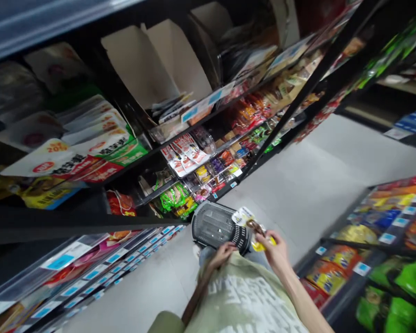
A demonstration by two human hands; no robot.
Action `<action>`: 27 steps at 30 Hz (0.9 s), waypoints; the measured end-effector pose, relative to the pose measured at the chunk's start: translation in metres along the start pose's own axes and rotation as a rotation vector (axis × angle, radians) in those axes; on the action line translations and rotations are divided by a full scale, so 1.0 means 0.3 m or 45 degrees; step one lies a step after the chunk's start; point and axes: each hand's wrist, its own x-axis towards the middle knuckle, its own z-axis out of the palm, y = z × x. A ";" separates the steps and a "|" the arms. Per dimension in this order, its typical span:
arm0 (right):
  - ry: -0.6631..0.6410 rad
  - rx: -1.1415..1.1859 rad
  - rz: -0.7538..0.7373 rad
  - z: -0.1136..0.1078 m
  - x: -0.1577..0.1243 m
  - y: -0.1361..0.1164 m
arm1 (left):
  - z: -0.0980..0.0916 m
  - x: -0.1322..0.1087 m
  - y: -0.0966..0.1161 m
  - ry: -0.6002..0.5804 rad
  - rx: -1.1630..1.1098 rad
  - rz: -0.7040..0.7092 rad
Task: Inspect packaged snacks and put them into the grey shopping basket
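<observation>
A grey plastic shopping basket (213, 224) with slotted walls is in front of my body, and nothing shows on its floor. My left hand (223, 255) is at its near rim, fingers curled onto the edge. To the right, my right hand (275, 249) grips a small snack packet (254, 226) by its lower end. White and yellow printing covers the packet, and a clear part shows something brown inside. It is above the basket's right end. Motion blur hides the finer print.
Shelves of packaged snacks (187, 155) run along the left, with cardboard display boxes (156, 60) on an upper level. Bagged goods (333, 268) fill a low shelf at right. Pale floor (298, 185) lies between. A dark post (298, 97) slants across the shelves.
</observation>
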 end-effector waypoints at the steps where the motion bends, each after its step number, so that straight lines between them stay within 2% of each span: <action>1: -0.068 0.071 -0.015 0.032 0.010 -0.018 | 0.019 -0.028 -0.001 -0.070 0.039 -0.001; 3: -0.148 0.162 -0.028 0.086 0.015 -0.040 | 0.025 -0.064 0.038 -0.125 0.079 0.032; 5: -0.220 0.200 -0.007 0.122 0.006 -0.042 | 0.005 -0.082 0.115 -0.147 0.064 0.099; 8: -0.382 0.107 -0.004 0.149 -0.016 -0.018 | -0.015 -0.099 0.244 -0.218 0.026 0.333; 12: -0.702 -0.095 -0.009 0.168 -0.029 0.016 | 0.015 -0.120 0.353 -0.024 0.124 0.592; 16: -0.869 -0.196 -0.103 0.182 -0.020 0.008 | 0.052 -0.168 0.386 0.074 0.173 0.666; 21: -1.006 -0.313 -0.317 0.187 -0.042 -0.050 | 0.087 -0.279 0.415 0.146 0.029 0.672; 27: -1.069 -0.304 -0.328 0.201 -0.101 -0.121 | 0.122 -0.354 0.463 0.156 0.025 0.686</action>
